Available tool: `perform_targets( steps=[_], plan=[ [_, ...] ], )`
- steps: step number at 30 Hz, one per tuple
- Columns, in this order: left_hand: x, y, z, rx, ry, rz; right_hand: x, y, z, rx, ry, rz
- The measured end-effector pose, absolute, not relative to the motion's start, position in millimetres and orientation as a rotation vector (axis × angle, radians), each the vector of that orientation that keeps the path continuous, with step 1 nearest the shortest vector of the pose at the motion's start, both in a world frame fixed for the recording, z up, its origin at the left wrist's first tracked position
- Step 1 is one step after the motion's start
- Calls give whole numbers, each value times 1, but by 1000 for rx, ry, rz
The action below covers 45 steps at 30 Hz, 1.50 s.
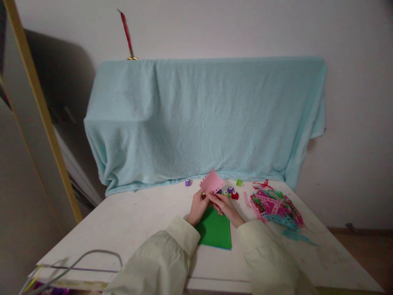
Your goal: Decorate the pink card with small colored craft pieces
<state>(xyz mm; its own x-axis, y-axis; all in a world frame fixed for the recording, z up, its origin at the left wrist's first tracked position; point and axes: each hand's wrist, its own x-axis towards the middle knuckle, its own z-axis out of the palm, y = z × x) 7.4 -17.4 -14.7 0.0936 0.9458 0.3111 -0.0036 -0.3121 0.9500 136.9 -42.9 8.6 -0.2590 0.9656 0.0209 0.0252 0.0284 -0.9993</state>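
A square of pink paper [212, 181] with small holes punched along its edges is tilted up between my hands. My left hand [198, 207] is closed on its lower left part. My right hand [225, 207] is closed at the lower corner, around a small red thing that looks like a craft punch, mostly hidden by the fingers. Below both hands lies a stack of green paper [216, 231]. Just behind the right hand sit several small craft punches, among them a red punch [235, 195] and a purple punch [231, 189].
Another purple punch [188, 182] stands at the back left, and a green punch [239, 182] at the back right. A pile of punched paper strips [276, 207] covers the table's right side. Light blue cloth [208, 119] hangs behind the white table [129, 223]. A grey cable [89, 253] curves at front left.
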Motion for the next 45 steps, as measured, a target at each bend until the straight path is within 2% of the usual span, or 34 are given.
perform_targets(
  steps=[45],
  plan=[
    [7,-19,-11,1488,991,1337,138,-42,5,-1096,-1502,1316]
  ],
)
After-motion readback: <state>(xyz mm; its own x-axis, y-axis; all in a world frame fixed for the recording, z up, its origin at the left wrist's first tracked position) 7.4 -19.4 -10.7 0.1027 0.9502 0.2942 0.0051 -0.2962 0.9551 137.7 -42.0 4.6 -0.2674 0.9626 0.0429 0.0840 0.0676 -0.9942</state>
